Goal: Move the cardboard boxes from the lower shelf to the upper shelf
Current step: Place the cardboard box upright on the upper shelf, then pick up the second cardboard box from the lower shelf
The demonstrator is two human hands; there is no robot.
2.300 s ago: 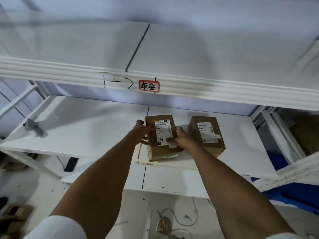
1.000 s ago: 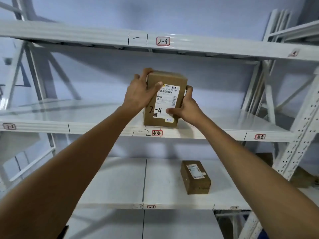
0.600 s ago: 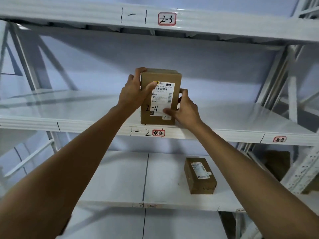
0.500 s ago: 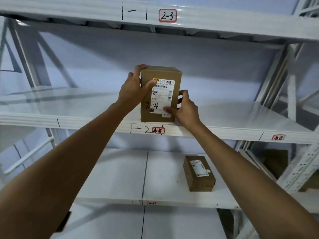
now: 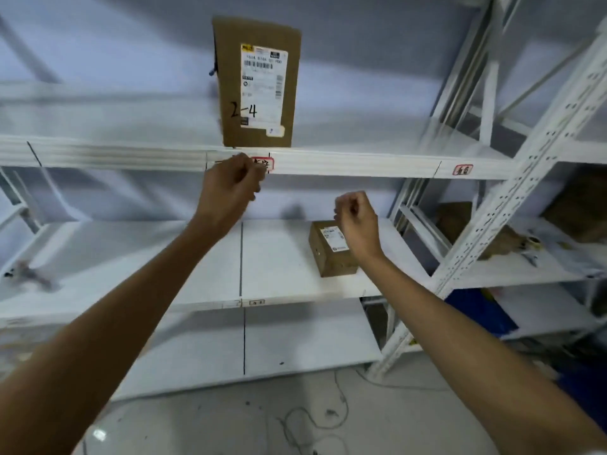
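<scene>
A cardboard box marked "2-4" stands upright on the upper shelf, at its front edge, with no hand on it. A second, smaller-looking cardboard box lies on the lower shelf, right of the seam. My left hand hangs just below the upper shelf's front rail, fingers curled and holding nothing. My right hand is lower and to the right, fingers curled too, in front of the lower box's top right corner without gripping it.
A perforated white upright slants up on the right. Behind it, a neighbouring rack holds brown boxes and something blue. A small grey object lies at the lower shelf's left. Cables trail on the floor.
Both hands have let go of the "2-4" box, which now stands on the upper shelf, and have dropped below the shelf rail. The view has tilted down.
</scene>
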